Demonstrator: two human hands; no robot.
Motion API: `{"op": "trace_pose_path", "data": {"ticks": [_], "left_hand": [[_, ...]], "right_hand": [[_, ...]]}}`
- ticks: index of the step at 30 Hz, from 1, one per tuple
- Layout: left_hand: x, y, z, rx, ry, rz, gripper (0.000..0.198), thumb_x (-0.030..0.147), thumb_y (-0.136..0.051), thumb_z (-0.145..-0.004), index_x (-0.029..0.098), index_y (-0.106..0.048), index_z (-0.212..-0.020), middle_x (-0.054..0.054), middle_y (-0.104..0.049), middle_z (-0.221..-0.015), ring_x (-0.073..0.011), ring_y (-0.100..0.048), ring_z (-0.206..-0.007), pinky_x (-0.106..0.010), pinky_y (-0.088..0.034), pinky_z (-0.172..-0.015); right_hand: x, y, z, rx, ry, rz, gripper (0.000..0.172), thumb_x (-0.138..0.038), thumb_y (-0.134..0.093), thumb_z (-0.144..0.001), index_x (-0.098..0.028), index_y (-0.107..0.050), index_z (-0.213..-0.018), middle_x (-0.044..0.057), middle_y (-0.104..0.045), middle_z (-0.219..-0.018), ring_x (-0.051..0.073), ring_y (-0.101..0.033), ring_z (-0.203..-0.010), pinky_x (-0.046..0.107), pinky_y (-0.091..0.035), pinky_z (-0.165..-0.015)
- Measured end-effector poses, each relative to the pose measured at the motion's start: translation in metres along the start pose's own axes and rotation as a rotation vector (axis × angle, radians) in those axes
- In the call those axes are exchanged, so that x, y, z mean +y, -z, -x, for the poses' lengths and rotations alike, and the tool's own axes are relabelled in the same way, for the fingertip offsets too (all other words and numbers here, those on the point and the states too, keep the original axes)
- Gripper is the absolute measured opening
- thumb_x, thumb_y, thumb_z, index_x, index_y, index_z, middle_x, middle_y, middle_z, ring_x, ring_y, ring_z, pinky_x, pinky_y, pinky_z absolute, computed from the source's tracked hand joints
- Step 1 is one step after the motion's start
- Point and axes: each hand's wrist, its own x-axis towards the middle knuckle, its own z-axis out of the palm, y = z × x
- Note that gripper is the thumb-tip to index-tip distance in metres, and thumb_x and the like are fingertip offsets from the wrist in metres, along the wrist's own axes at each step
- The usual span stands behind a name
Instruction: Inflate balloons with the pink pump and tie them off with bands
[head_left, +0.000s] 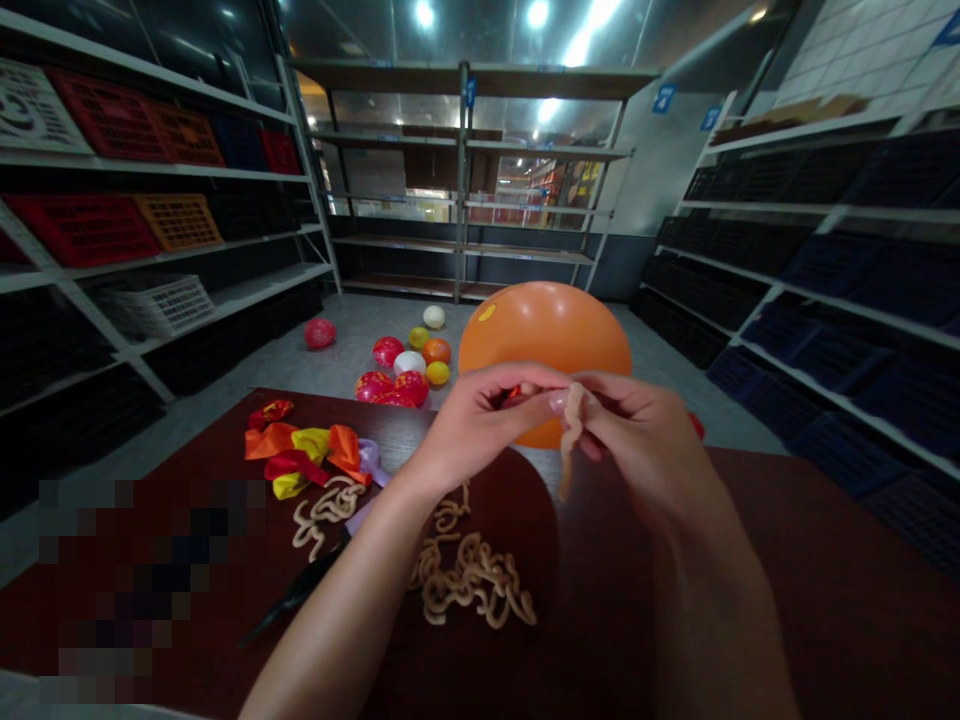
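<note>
My left hand [476, 425] and my right hand [637, 435] meet in front of a large inflated orange balloon [544, 325]. A small red piece [511, 394], possibly balloon rubber, shows between my left fingers. My right fingers pinch a crinkled tan cord [572, 430] that hangs down from them. I cannot tell whether the orange balloon touches either hand. On the dark red table [487, 510] lie more tan cord [472, 580] and a heap of deflated balloons [307, 455]. A black tool [300, 590], possibly scissors, lies beside my left forearm.
Several inflated balloons [394, 365] lie on the grey floor beyond the table. Metal shelves [465, 180] stand ahead, and shelving with stacked plastic crates [847, 270] lines both sides. A blurred patch hides the table's lower left.
</note>
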Motion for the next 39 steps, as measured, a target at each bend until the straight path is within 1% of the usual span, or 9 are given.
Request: {"op": "trace_pose_path", "data": {"ticks": [4, 8, 12, 16, 21, 25, 30, 33, 39], "left_hand": [[-0.002, 0.001, -0.001, 0.104, -0.03, -0.014, 0.015, 0.033, -0.077, -0.082, 0.019, -0.079, -0.088, -0.002, -0.067, -0.073, -0.0139, -0.061, -0.068, -0.027, -0.049, -0.067], [0.001, 0.002, -0.002, 0.205, -0.068, -0.069, 0.017, 0.035, -0.077, -0.081, 0.019, -0.077, -0.087, 0.005, -0.044, -0.054, -0.0078, -0.039, -0.049, -0.023, -0.031, -0.049], [-0.001, -0.004, -0.001, 0.252, -0.09, -0.051, 0.02, 0.034, -0.074, -0.084, 0.016, -0.067, -0.084, 0.006, -0.045, -0.055, -0.0069, -0.04, -0.048, -0.022, -0.031, -0.049], [-0.01, -0.015, 0.0, 0.417, -0.104, 0.027, 0.027, 0.036, -0.073, -0.084, 0.019, -0.051, -0.084, 0.005, -0.053, -0.061, -0.0083, -0.049, -0.05, -0.021, -0.037, -0.049], [-0.013, -0.023, -0.001, 0.548, -0.13, 0.084, 0.034, 0.028, -0.075, -0.081, 0.021, -0.042, -0.078, 0.007, -0.044, -0.061, -0.0064, -0.043, -0.05, -0.019, -0.035, -0.048], [-0.011, -0.021, -0.002, 0.492, -0.053, 0.225, 0.037, 0.039, -0.064, -0.089, 0.02, -0.041, -0.068, 0.007, -0.033, -0.053, -0.0066, -0.03, -0.044, -0.02, -0.027, -0.043], [-0.008, -0.017, -0.003, 0.308, -0.015, 0.207, 0.047, 0.052, -0.051, -0.096, 0.017, -0.059, -0.066, 0.006, -0.03, -0.049, -0.0072, -0.022, -0.042, -0.023, -0.021, -0.042], [-0.006, -0.018, -0.002, 0.226, -0.056, 0.114, 0.038, 0.044, -0.056, -0.096, 0.015, -0.066, -0.074, 0.003, -0.044, -0.055, -0.0079, -0.033, -0.047, -0.023, -0.028, -0.046], [-0.011, -0.023, 0.002, 0.248, -0.096, -0.22, 0.023, 0.029, -0.058, -0.096, 0.017, -0.065, -0.115, -0.004, -0.068, -0.088, -0.0134, -0.061, -0.075, -0.023, -0.046, -0.068]], "right_hand": [[0.005, -0.003, 0.001, -0.034, 0.002, -0.056, 0.029, -0.047, -0.067, -0.085, -0.019, -0.068, -0.077, -0.004, -0.053, -0.055, 0.005, -0.035, -0.041, 0.022, -0.026, -0.039], [0.003, -0.006, 0.001, -0.147, 0.027, -0.133, 0.024, -0.042, -0.065, -0.087, -0.019, -0.068, -0.08, -0.003, -0.059, -0.059, 0.005, -0.042, -0.04, 0.021, -0.03, -0.039], [-0.002, -0.006, 0.001, -0.195, 0.073, -0.104, 0.022, -0.039, -0.065, -0.087, -0.019, -0.068, -0.078, 0.0, -0.065, -0.067, 0.008, -0.052, -0.047, 0.021, -0.04, -0.044], [-0.004, -0.006, 0.003, -0.134, 0.065, -0.019, 0.021, -0.041, -0.069, -0.084, -0.02, -0.071, -0.081, 0.0, -0.066, -0.064, 0.009, -0.054, -0.049, 0.022, -0.042, -0.045], [-0.003, -0.01, 0.004, -0.069, 0.085, -0.061, 0.023, -0.042, -0.071, -0.082, -0.02, -0.073, -0.082, 0.0, -0.066, -0.062, 0.01, -0.055, -0.048, 0.023, -0.043, -0.044], [-0.003, -0.01, 0.003, -0.047, 0.099, -0.049, 0.024, -0.043, -0.07, -0.083, -0.019, -0.072, -0.078, 0.0, -0.065, -0.061, 0.01, -0.055, -0.048, 0.023, -0.044, -0.045], [-0.002, -0.008, 0.003, 0.027, 0.093, -0.067, 0.024, -0.043, -0.067, -0.085, -0.02, -0.07, -0.078, -0.002, -0.063, -0.061, 0.008, -0.054, -0.047, 0.022, -0.043, -0.045], [0.001, -0.006, 0.002, 0.089, 0.112, -0.07, 0.022, -0.04, -0.066, -0.086, -0.02, -0.068, -0.076, -0.003, -0.061, -0.06, 0.008, -0.053, -0.047, 0.021, -0.042, -0.045], [0.006, -0.012, 0.0, 0.245, 0.176, 0.046, 0.023, -0.041, -0.063, -0.089, -0.021, -0.07, -0.082, -0.002, -0.061, -0.06, 0.012, -0.056, -0.052, 0.025, -0.047, -0.05]]}}
